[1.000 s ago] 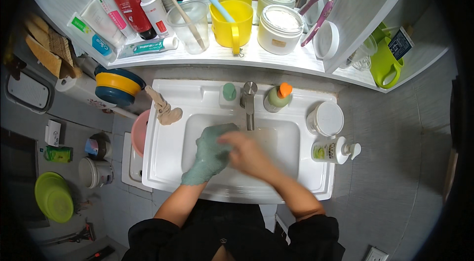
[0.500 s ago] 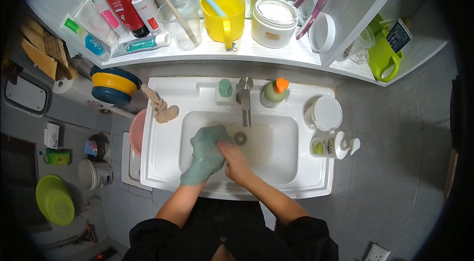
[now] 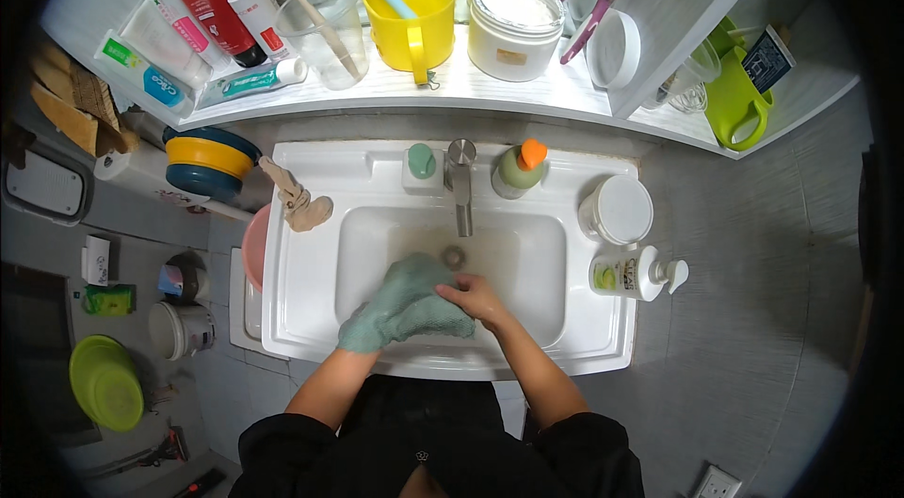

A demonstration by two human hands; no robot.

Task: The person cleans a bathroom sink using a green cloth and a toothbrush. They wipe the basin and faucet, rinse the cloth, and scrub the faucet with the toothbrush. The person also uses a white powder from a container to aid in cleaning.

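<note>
Handling the green textured cloth over the white washbasin is, as I judge it, the step in hand, with the fabric being worked about the left hand. My right hand pinches the cloth's right side between thumb and fingers; the left is hidden under the fabric, so I can't tell whether its fingers are spread or curled. From my view the cloth lies over the basin's near left part, beside the drain and nearer me than the faucet. I'd say the next move calls for a firm pinch on that loose flap.
</note>
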